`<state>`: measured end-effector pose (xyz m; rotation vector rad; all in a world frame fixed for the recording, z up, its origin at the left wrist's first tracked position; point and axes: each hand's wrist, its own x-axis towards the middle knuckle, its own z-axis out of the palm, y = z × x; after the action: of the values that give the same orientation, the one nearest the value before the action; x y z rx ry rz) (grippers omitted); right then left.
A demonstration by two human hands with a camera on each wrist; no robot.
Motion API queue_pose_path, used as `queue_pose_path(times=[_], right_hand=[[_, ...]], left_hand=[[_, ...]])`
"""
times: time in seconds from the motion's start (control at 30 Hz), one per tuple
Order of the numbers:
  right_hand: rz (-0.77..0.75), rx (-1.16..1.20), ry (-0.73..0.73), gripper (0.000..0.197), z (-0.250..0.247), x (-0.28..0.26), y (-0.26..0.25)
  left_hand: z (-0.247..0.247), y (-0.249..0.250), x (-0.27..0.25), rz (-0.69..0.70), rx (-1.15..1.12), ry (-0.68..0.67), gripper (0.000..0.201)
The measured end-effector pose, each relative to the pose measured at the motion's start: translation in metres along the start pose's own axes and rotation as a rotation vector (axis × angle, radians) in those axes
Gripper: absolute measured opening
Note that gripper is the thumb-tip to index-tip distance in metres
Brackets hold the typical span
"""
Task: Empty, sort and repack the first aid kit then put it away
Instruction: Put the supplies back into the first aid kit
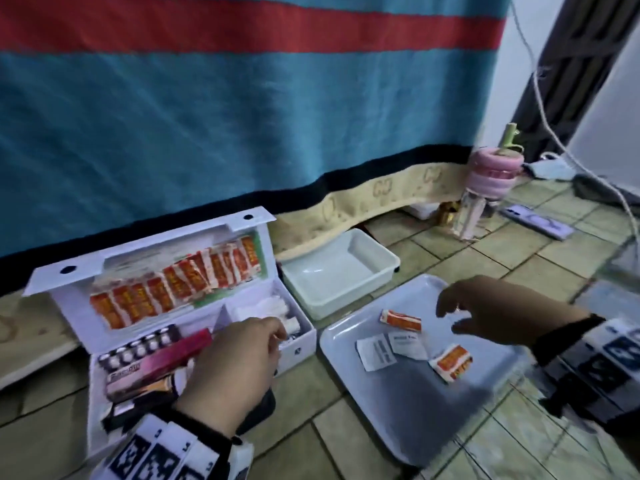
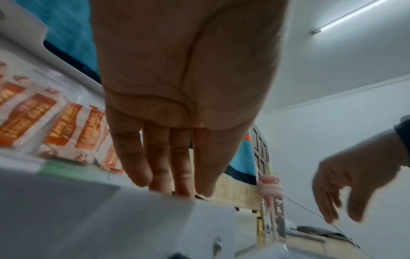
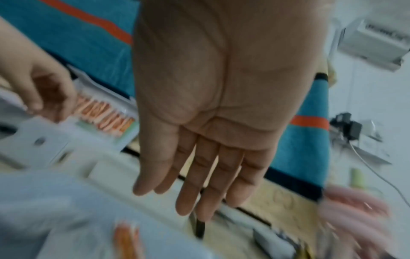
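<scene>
Two hands over a tiled floor, head view. Kit [image 1: 194,306], white, lid up, sits left against a striped blanket [image 1: 242,116]; orange sachets [image 1: 180,285] line the lid. Left hand [image 1: 235,372] reaches into the kit's right compartment; fingertips hidden there, so cannot tell whether it holds anything. Blister pack [image 1: 138,348] and pink box [image 1: 166,362] lie in the left compartment. Right hand [image 1: 498,313] hovers above a flat tray [image 1: 398,410], fingers loosely spread, holding nothing. Tray carries two orange sachets and two white ones. Deeper white tub [image 1: 339,271] stands between kit and tray, further back.

Left wrist view: left-hand fingers [image 2: 133,157] straight, close together, tips at the kit's edge, nothing visibly gripped.

Right wrist view: blurred. Right-hand fingers [image 3: 210,175] straight and slack, empty.
</scene>
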<state>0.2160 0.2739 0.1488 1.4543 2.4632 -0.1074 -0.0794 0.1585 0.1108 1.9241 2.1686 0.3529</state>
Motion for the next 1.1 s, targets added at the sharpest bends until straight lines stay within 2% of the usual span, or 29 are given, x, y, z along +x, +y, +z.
queue_pose_path(times=[0.07,0.13,0.33,0.53,0.6,0.73,0.87,0.93,1.03,1.1], right_hand=[[0.002,0.036,-0.061,0.041,0.030,-0.005,0.006],[-0.019,0.107,-0.033,0.043,0.050,-0.006,0.006],[-0.017,0.039,0.043,0.030,0.073,0.007,-0.005],[0.007,0.127,-0.049,0.022,0.080,0.015,0.009],[0.013,0.086,-0.095,0.020,0.078,0.017,0.009],[0.013,0.089,-0.093,0.018,0.073,0.020,0.008],[0.033,0.077,-0.212,0.011,0.067,0.023,0.008],[0.037,0.086,-0.242,0.017,0.056,0.022,0.003],[-0.036,0.204,-0.253,0.014,0.024,0.021,-0.012],[-0.147,0.347,-0.133,0.023,0.002,0.024,-0.031]], left_hand=[[0.007,0.000,0.000,-0.025,0.049,0.001,0.017],[0.010,0.002,-0.001,-0.040,0.064,0.015,0.017],[0.012,0.006,-0.003,-0.055,0.073,0.083,0.023],[0.012,0.005,-0.005,-0.060,0.040,0.094,0.022],[0.014,0.004,-0.005,-0.063,0.015,0.108,0.022],[0.015,0.002,-0.005,-0.083,-0.002,0.108,0.020],[0.014,0.000,-0.007,-0.093,-0.075,0.088,0.013],[0.009,-0.002,-0.009,-0.092,-0.148,0.086,0.011],[-0.007,-0.012,-0.010,-0.133,-0.193,0.171,0.022],[-0.024,-0.019,-0.009,-0.172,-0.174,0.283,0.030]])
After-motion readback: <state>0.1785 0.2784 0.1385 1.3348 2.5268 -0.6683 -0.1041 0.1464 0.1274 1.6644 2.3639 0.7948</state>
